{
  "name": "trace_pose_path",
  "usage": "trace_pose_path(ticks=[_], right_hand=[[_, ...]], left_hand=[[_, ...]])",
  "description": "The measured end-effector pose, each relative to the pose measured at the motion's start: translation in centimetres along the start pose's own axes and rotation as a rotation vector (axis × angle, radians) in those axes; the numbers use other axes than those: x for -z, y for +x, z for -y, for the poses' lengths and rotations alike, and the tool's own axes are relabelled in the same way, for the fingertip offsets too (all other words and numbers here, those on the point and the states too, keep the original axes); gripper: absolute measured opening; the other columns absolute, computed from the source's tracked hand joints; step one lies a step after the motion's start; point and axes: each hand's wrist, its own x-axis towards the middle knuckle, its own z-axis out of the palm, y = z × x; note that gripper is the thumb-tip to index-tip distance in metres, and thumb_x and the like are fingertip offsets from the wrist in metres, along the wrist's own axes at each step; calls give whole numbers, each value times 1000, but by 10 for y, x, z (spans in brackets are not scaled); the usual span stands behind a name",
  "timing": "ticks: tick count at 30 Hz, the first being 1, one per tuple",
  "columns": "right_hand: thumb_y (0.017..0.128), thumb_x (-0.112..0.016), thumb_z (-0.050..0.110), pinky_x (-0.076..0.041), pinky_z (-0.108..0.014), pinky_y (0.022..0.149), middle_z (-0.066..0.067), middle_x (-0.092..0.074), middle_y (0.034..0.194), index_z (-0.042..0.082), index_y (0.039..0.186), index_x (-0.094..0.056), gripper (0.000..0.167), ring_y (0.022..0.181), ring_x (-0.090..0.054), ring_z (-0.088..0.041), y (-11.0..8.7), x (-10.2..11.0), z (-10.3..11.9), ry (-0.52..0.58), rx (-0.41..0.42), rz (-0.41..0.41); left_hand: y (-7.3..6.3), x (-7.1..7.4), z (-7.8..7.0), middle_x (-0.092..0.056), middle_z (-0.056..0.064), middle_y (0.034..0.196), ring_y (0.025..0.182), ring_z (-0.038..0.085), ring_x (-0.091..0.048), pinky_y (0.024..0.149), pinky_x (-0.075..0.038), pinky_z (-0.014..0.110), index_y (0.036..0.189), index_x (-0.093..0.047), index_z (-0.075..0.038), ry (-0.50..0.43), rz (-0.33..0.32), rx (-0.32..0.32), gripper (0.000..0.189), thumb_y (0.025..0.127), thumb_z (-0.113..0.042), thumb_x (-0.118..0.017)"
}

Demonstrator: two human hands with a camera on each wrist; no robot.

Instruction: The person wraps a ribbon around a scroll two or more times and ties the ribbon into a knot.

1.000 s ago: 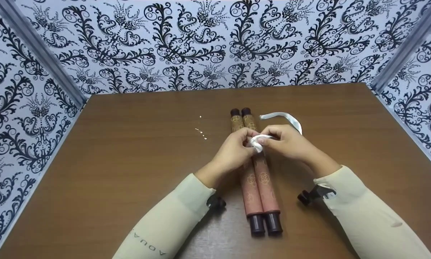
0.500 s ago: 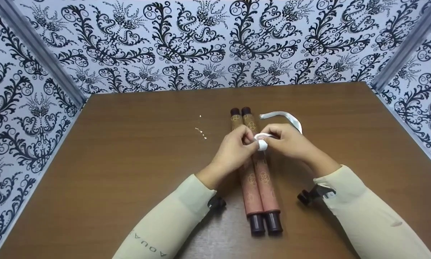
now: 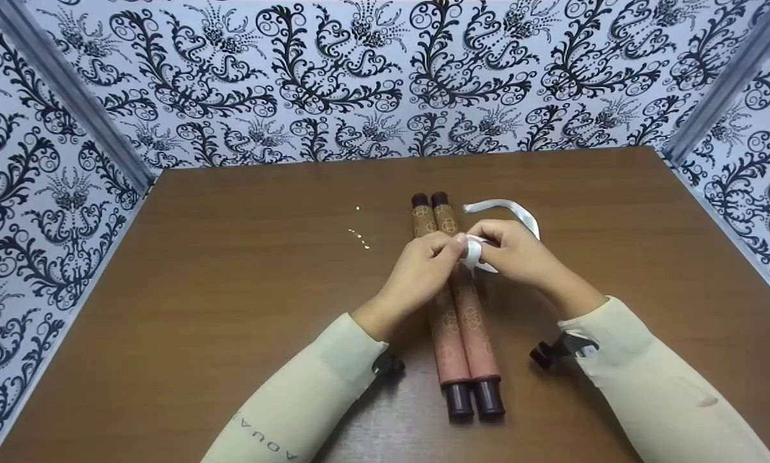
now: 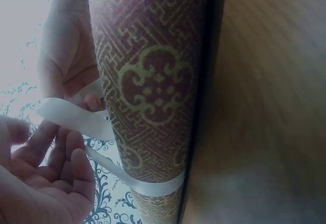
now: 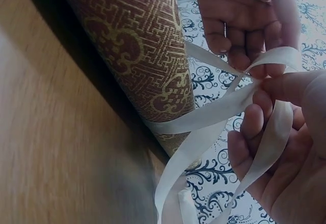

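A double-rolled scroll [image 3: 469,315] in red and gold brocade, with dark end knobs, lies lengthwise on the table. White ribbon [image 4: 158,187] wraps round its upper part. Above the rolls, my left hand [image 3: 420,267] pinches the ribbon between thumb and fingertips. Just to its right, my right hand [image 3: 516,252] holds the ribbon too, thumb pressed against the fingers. The right wrist view has a ribbon loop [image 5: 277,56] standing up at the fingertips, and strands hanging below the right hand [image 5: 285,178]. In the left wrist view, the left hand [image 4: 46,178] has its fingers curled near the band.
A free ribbon tail [image 3: 504,203] curves over the table [image 3: 262,257] beyond the right hand. Several small white crumbs [image 3: 359,236] lie left of the scroll. Patterned black-and-white panels [image 3: 359,77] rise behind and at both sides.
The left fingertips have shifted slightly right, towards the right hand. The ribbon loop between the hands has changed shape, and a short end now shows below the right fingers. The scroll stays put.
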Motion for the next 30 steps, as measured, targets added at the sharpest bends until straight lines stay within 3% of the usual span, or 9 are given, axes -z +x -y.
trace_pose_path(ticks=[6,14,17,22,27,30], right_hand=[[99,-67,10,-47,-20,75,-1,-68,90,4,98,-74,9,87,-58,-12,0,-1,2,-31,-21,-3],[101,-64,9,-46,-21,72,-3,-65,86,5,95,-74,13,82,-57,-12,0,-1,4,-6,-14,3],[102,-65,12,-43,-22,67,-2,-60,82,4,94,-73,14,76,-53,-11,-1,-1,4,10,-16,11],[103,-65,15,-43,-22,65,1,-56,79,3,93,-72,17,73,-51,-10,-1,0,4,-2,-8,24],[104,-65,20,-43,-23,66,-1,-59,79,3,98,-75,20,73,-52,-9,-1,2,5,-19,-21,31],[104,-65,21,-44,-23,68,-6,-64,83,4,103,-77,21,75,-53,-10,-1,2,6,-19,-32,37]], left_hand=[[-2,0,-1,-65,-4,88,82,8,-55,74,-46,21,93,-75,-9,-24,18,-53,17,98,-24,-71],[-2,5,-10,-66,3,85,76,16,-60,67,-48,24,99,-66,-10,-228,-24,17,18,107,-23,-57],[-1,7,-12,-61,5,78,66,13,-53,60,-43,24,100,-65,-9,-224,-27,3,20,108,-25,-56],[0,12,-17,-53,-4,70,58,8,-45,55,-38,23,97,-65,-6,-213,-20,-15,24,108,-26,-57],[1,26,-20,-59,-5,77,70,8,-52,66,-43,24,90,-67,-6,-167,-43,-13,27,105,-28,-62],[0,41,-19,-59,-5,78,72,9,-51,68,-43,25,88,-68,-9,-71,-54,-18,25,104,-28,-64]])
